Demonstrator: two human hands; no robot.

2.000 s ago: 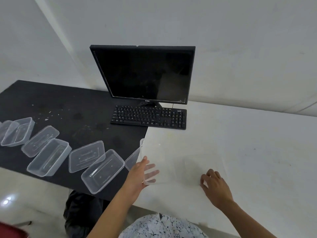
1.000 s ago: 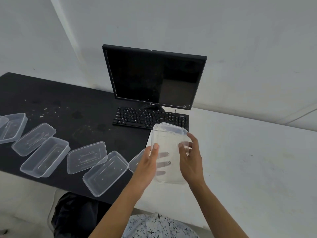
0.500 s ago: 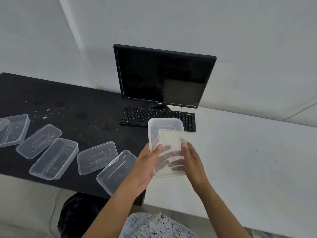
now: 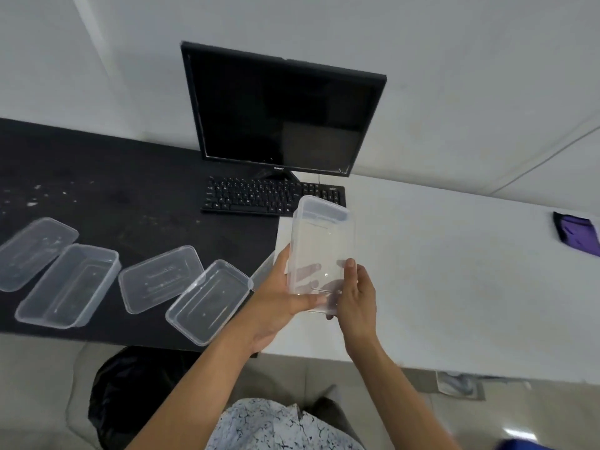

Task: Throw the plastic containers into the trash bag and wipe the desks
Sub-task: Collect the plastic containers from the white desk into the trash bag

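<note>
Now left hand and right hand both grip one clear plastic container, held tilted up just in front of the keyboard, each curled round its near end. More containers lie left of the keyboard on the black table.

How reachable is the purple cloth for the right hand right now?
Probably not yet: the right hand grips the clear container along with the left hand. Nothing stands on the white desk between it and the purple cloth, but the cloth lies far off to the right.
</note>
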